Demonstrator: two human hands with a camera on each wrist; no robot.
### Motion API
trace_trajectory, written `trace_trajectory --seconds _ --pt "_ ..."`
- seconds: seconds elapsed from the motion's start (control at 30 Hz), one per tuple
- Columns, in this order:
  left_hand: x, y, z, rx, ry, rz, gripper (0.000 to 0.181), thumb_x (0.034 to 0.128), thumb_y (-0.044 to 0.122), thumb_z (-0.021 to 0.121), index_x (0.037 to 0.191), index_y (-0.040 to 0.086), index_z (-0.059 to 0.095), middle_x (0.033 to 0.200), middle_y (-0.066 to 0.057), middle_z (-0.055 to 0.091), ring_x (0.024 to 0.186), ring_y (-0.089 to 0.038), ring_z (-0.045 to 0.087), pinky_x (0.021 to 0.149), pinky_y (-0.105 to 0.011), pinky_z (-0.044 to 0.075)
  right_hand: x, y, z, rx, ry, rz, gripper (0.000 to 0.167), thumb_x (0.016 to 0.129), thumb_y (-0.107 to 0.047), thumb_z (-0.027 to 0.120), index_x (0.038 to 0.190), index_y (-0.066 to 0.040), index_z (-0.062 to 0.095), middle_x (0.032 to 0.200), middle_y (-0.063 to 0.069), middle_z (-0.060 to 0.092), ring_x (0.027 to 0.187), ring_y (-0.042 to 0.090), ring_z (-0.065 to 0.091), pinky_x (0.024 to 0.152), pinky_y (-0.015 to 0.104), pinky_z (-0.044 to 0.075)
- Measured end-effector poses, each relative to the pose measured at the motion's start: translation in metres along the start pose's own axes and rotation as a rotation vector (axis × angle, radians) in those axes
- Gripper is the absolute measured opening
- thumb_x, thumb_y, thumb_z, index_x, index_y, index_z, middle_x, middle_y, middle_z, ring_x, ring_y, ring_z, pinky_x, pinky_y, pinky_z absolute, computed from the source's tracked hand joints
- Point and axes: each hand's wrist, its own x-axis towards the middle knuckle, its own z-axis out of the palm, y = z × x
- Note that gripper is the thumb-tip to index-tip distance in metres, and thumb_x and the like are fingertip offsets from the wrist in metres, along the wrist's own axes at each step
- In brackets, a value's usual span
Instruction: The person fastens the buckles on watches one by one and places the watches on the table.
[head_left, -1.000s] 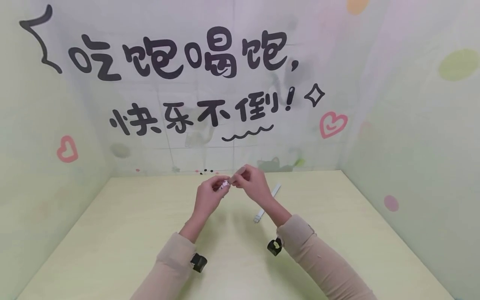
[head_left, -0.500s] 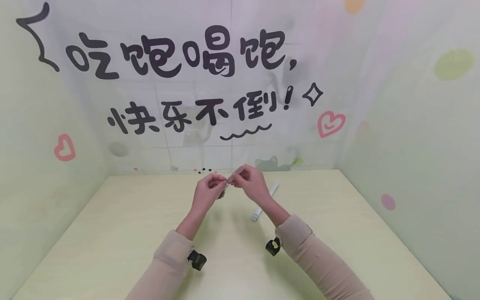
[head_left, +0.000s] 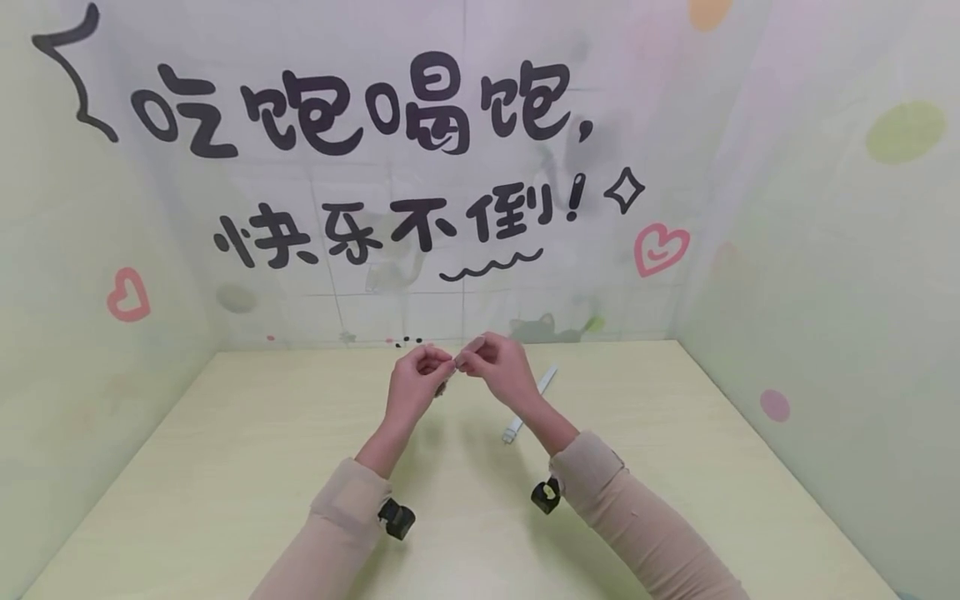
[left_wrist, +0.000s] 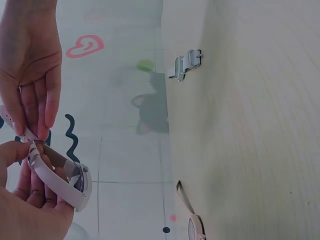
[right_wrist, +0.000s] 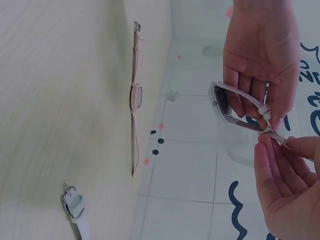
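My left hand (head_left: pixel 411 392) and right hand (head_left: pixel 508 373) meet over the far part of the table, mostly hiding a wristwatch in the head view. In the left wrist view this watch (left_wrist: pixel 84 187) has a pale strap (left_wrist: pixel 52 179) bent into a loop. The left hand grips the strap by its buckle, with fingers inside the loop. At the buckle (right_wrist: pixel 266 129), my right thumb and fingers pinch the strap's free end (right_wrist: pixel 278 137), which passes through it. The watch case (right_wrist: pixel 220 102) hangs on the loop's far side in the right wrist view.
A pale blue-grey watch (head_left: pixel 528 408) lies on the table beside my right wrist. A pink watch (right_wrist: pixel 137 97) lies stretched out near the back wall; I cannot make it out in the head view. Printed walls enclose the table (head_left: pixel 262 467) at the back and sides.
The left hand has turned a little, so the watch now shows as a dark bit under its fingers. Both hands stay together, the right still pinching the strap end. The view has shifted slightly.
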Motion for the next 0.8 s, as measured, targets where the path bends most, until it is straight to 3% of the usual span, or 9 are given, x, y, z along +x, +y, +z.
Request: trace_trajectory --seconds 0.1,0.3,0.47,0.8 --pt "-0.004 -0.002 -0.001 0.015 -0.001 -0.01 0.017 0.0919 0.013 0.071 0.103 0.002 0.067 0.093 -0.011 0.072 0.073 -0.015 0.061 0.061 -0.019 0.05 -0.004 0.003 0.003 -0.047 -0.003 -0.032 0.012 0.095 -0.006 0.065 0.097 0.007 0.067 0.096 0.024 0.074 0.087 0.033 0.074 0.077 0.03 0.062" --pt "-0.01 -0.008 -0.009 0.064 0.021 0.006 0.015 0.0909 0.009 0.071 0.101 -0.001 0.065 0.088 -0.009 0.071 0.068 -0.008 0.057 0.057 -0.015 0.047 -0.01 0.007 0.015 -0.264 -0.002 -0.129 0.009 0.095 -0.012 0.068 0.096 -0.004 0.07 0.094 0.012 0.077 0.086 0.023 0.076 0.073 0.024 0.06" --pt "-0.009 -0.008 -0.006 0.095 0.026 0.031 0.015 0.0889 0.007 0.072 0.098 0.001 0.062 0.087 -0.007 0.069 0.073 -0.006 0.056 0.062 -0.015 0.047 -0.014 0.007 0.017 -0.365 0.024 -0.14 0.008 0.095 -0.012 0.067 0.096 -0.006 0.071 0.095 0.008 0.077 0.086 0.02 0.076 0.074 0.022 0.06" --pt "0.001 -0.002 0.002 0.121 0.062 0.071 0.015 0.0876 0.005 0.071 0.094 0.002 0.058 0.081 -0.002 0.065 0.071 -0.005 0.054 0.062 -0.014 0.045 -0.006 0.003 0.012 -0.452 0.041 -0.16 0.01 0.094 -0.015 0.069 0.096 -0.006 0.073 0.093 0.006 0.078 0.085 0.018 0.075 0.074 0.022 0.059"
